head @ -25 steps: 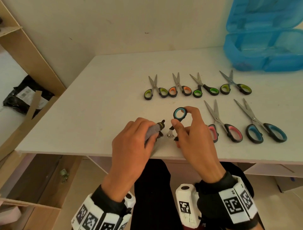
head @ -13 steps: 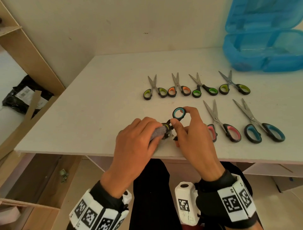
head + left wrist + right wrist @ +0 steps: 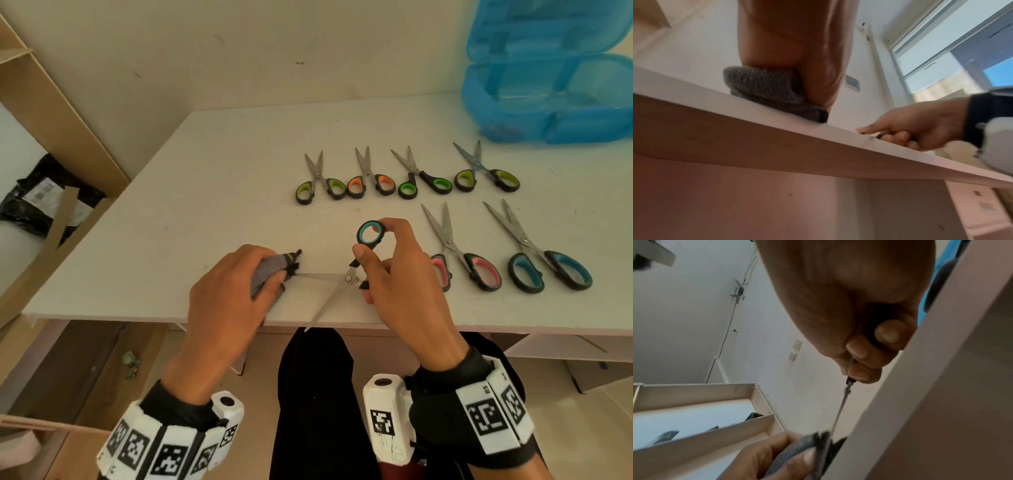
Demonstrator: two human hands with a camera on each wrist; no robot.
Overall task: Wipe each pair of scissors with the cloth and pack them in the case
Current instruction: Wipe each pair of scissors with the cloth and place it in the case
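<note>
My right hand (image 3: pixel 376 253) grips the teal-handled scissors (image 3: pixel 371 233) near the table's front edge, thumb and forefinger on the upper ring. Their blades are spread: one points left to the cloth, the other (image 3: pixel 320 313) slants down past the table edge. My left hand (image 3: pixel 239 291) holds the folded grey cloth (image 3: pixel 269 274) around the tip of the left-pointing blade (image 3: pixel 838 412). From the left wrist, the cloth (image 3: pixel 764 92) rests on the tabletop under the palm. The open blue case (image 3: pixel 548 102) stands at the back right.
Several small scissors (image 3: pixel 407 174) lie in a row mid-table. Pink-handled scissors (image 3: pixel 479 270) and blue-handled scissors (image 3: pixel 548 270) lie to the right of my right hand. A wooden shelf unit (image 3: pixel 61 113) stands at the left. My legs are under the table edge (image 3: pixel 137 317).
My left hand slid the cloth to the pivot, then back left along the blade to its tip. Both blades now show, spread wide. My right hand has barely moved.
</note>
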